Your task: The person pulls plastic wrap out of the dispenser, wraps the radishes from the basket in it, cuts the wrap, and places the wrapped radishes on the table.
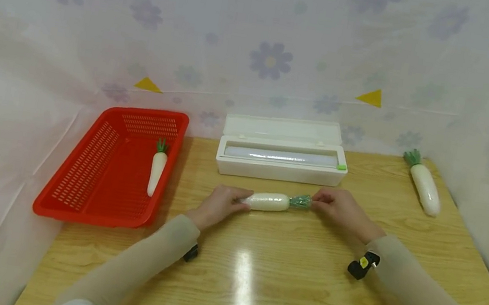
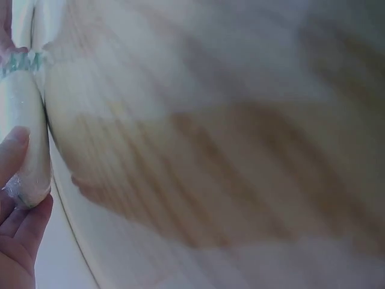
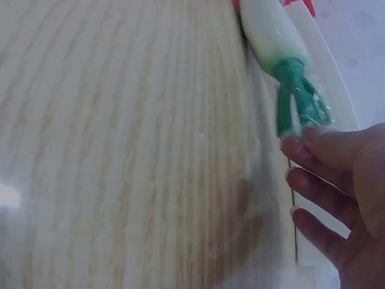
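Note:
A white radish with a green top (image 1: 269,201), wrapped in clear film, lies sideways between the two hands in front of the white box. My left hand (image 1: 219,205) grips its rounded end, with the thumb (image 2: 13,150) on one side and fingers beneath in the left wrist view. At the leafy end my right hand (image 1: 344,210) pinches the film at the tips of the green leaves (image 3: 295,96) between thumb and forefinger. The other fingers of that hand are loosely bent, apart from the radish.
An open white box (image 1: 281,172) with a roll of clear film (image 1: 282,156) stands behind the hands. To the left, a red basket (image 1: 147,214) contains one thin white radish (image 1: 156,173). Another white radish (image 1: 426,190) lies at the wooden table's (image 1: 298,297) back right.

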The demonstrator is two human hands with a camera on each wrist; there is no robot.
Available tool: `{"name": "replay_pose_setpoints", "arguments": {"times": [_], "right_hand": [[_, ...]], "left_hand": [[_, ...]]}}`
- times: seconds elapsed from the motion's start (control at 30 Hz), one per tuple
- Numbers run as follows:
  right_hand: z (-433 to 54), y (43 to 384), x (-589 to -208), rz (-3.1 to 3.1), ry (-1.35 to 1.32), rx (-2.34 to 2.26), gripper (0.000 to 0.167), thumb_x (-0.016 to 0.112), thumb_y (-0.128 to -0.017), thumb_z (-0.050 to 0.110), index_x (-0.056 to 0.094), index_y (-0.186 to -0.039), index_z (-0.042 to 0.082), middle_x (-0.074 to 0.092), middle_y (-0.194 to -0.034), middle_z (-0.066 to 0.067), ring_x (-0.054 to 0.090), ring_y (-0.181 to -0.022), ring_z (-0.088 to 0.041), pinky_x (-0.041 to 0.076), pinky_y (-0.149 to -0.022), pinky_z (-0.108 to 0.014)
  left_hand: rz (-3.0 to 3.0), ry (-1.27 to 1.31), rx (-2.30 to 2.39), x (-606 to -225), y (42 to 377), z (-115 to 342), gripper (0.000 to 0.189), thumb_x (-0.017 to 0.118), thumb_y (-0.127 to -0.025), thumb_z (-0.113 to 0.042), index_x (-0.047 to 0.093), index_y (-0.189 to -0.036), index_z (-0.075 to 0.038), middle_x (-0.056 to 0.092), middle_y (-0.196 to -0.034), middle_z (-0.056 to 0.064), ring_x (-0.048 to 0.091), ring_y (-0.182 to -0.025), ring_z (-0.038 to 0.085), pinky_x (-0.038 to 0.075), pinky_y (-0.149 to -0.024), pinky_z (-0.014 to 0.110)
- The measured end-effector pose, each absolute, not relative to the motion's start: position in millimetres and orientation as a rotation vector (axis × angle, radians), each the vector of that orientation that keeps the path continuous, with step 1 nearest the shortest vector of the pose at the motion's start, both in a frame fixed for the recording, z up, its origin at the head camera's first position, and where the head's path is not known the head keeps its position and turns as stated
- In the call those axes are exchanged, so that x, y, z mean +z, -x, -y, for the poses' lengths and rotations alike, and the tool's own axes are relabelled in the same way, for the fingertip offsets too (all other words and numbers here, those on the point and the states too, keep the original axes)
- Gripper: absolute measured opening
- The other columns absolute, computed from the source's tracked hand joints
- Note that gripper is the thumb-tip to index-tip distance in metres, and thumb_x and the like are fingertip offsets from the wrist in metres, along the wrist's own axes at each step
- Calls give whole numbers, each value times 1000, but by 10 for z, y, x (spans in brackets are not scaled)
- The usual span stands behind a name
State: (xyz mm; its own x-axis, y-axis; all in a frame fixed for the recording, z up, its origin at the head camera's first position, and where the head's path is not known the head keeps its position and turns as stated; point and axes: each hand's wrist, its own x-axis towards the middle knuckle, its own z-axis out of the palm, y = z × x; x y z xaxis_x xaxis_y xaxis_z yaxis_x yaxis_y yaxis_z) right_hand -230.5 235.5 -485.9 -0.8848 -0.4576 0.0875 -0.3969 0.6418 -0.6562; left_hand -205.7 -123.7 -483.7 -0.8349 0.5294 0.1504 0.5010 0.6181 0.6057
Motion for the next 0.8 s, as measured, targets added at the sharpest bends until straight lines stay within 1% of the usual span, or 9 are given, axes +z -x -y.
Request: {"name": "replay_pose_setpoints", "arguments": {"times": [0.1, 0.2, 0.27, 0.33, 0.4, 0.47, 0.6, 0.7, 0.8], "right_hand": [[-2365, 2316, -4851, -2751, 685, -1093, 10, 73, -98, 10, 79, -105, 7, 78, -100, -6, 69, -94, -19, 55, -84, -38], [-2367, 2324, -4828, -2718, 657, -1093, 17, 68, -101, 11, 79, -111, 3, 78, -106, -9, 68, -97, -20, 54, -86, -38], [-2361, 2328, -4812, -2688, 613, -1095, 20, 66, -102, 12, 77, -114, 1, 78, -106, -10, 66, -95, -19, 53, -83, -36], [-2350, 2332, -4798, -2632, 551, -1137, 23, 65, -103, 13, 72, -117, -4, 78, -103, -11, 67, -91, -19, 52, -77, -31], [-2340, 2342, -4801, -2596, 489, -1178, 22, 65, -103, 14, 70, -115, -4, 77, -99, -10, 65, -87, -18, 50, -72, -29], [-2331, 2355, -4812, -2583, 453, -1207, 18, 66, -103, 13, 69, -112, -2, 77, -94, -9, 65, -84, -19, 49, -69, -29], [-2311, 2376, -4814, -2623, 448, -1190, 12, 68, -101, 13, 74, -104, 2, 75, -91, -6, 66, -82, -19, 50, -69, -31], [-2285, 2367, -4787, -2631, 440, -1179, 15, 67, -102, 13, 75, -104, 1, 75, -91, -7, 66, -83, -18, 50, -71, -30], [-2250, 2343, -4765, -2602, 417, -1204, 24, 62, -105, 19, 75, -103, -2, 76, -91, -9, 64, -83, -17, 50, -72, -30]], "left_hand": [[-2808, -910, 992, -4831, 2057, 1226, 44, 78, -93, -22, 71, -133, -5, 70, -131, 12, 68, -120, 23, 53, -103, 37], [-2818, -923, 960, -4822, 2060, 1216, 44, 78, -93, -22, 70, -133, -5, 70, -130, 12, 70, -117, 23, 55, -101, 37], [-2811, -932, 943, -4814, 2060, 1209, 44, 77, -94, -22, 69, -134, -4, 70, -131, 13, 71, -115, 22, 55, -99, 36], [-2800, -938, 928, -4809, 2062, 1203, 45, 77, -95, -22, 68, -135, -4, 70, -131, 13, 71, -116, 21, 56, -99, 36], [-2801, -946, 911, -4817, 2069, 1201, 45, 76, -95, -22, 68, -136, -4, 70, -132, 13, 69, -118, 22, 55, -100, 37], [-2809, -957, 902, -4825, 2077, 1199, 46, 76, -96, -23, 68, -136, -4, 70, -132, 13, 69, -120, 23, 54, -102, 37], [-2831, -989, 894, -4849, 2091, 1203, 44, 76, -95, -23, 69, -135, -3, 70, -131, 14, 69, -119, 25, 54, -102, 38], [-2836, -1000, 900, -4856, 2083, 1205, 43, 76, -95, -21, 69, -134, -2, 70, -130, 15, 70, -117, 25, 55, -101, 38], [-2834, -1000, 891, -4863, 2069, 1199, 43, 76, -96, -20, 69, -133, -2, 70, -130, 15, 71, -115, 24, 55, -100, 37]]}}
